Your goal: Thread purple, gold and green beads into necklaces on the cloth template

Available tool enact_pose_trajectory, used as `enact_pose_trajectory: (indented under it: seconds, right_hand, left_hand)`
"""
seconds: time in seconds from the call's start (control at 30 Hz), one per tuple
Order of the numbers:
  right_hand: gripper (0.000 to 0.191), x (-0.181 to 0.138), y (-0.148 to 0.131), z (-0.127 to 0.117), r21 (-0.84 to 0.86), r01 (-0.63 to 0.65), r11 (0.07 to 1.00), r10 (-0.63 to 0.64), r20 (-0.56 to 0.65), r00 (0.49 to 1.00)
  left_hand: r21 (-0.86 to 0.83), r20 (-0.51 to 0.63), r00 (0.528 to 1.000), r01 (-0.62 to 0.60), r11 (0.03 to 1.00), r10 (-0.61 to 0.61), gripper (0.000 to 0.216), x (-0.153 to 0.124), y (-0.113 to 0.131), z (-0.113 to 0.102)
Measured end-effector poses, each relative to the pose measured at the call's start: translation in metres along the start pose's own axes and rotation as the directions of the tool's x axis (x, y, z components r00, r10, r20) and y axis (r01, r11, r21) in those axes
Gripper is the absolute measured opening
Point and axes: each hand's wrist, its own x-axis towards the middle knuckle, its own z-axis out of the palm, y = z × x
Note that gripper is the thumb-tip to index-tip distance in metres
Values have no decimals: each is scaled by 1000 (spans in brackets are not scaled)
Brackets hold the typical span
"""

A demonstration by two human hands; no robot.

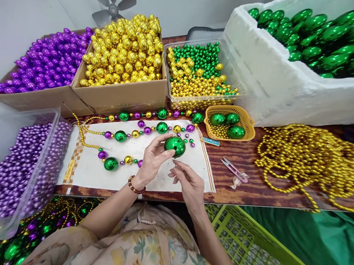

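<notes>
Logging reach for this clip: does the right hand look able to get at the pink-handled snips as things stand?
Likely yes: the pink-handled snips lie in plain view on the wooden tabletop, right of the right hand, with only the flat white towel edge seemingly between.

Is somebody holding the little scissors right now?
No, the scissors lie on the wooden table, apart from the left hand and the right hand.

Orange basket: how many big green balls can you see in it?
3: the back-left ball, the ball just right of it, and the front ball. Others may be hidden underneath.
</notes>
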Motion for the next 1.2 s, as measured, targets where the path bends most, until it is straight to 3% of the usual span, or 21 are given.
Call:
enact_pose_trajectory:
  seconds: [0.17, 0.33, 0.43, 0.53, 0.63, 0.73, 0.83, 1.03, 1.2]
  right_hand:
    - [22, -1, 6, -7, 109, -157, 982, 170, -115, 979]
    - [24, -7, 12, -17, 193, -234, 953, 254, -89, 963]
    - [24, -11, 21, -26, 194, -262, 945, 288, -123, 950]
    - [23, -13, 32, -41, 196, -239, 951, 282, -238, 930]
    - [24, -13, 40, -59, 172, -231, 958, 277, -327, 904]
    - [25, -14, 43, -73, 108, -240, 965, 263, -359, 896]
    - [25, -15, 42, -78, 62, -228, 972, 234, -369, 899]
    - [26, -18, 43, -76, 33, -242, 970, 238, -354, 904]
    - [25, -18, 45, -77, 49, -245, 968, 247, -338, 908]
  left_hand:
    - [93, 52, 992, 106, 990, -112, 48, -4, -7, 8]
    - [221, 46, 981, 175, 959, -190, 45, -11, -18, 16]
    - [273, 118, 977, 141, 952, -179, 45, -13, -26, 15]
    - [392, 237, 961, 41, 919, -144, 41, -4, -36, 8]
    - [649, 174, 981, -45, 759, -90, 32, 21, -49, -3]
    - [899, 208, 976, -163, 406, -67, 20, 51, -62, -7]
    - [961, 257, 959, -240, 137, -123, 21, 71, -70, 0]
    - [994, 84, 970, -98, -50, -226, 32, 88, -66, 20]
    - [985, 92, 940, -135, -111, -328, 31, 103, -66, 23]
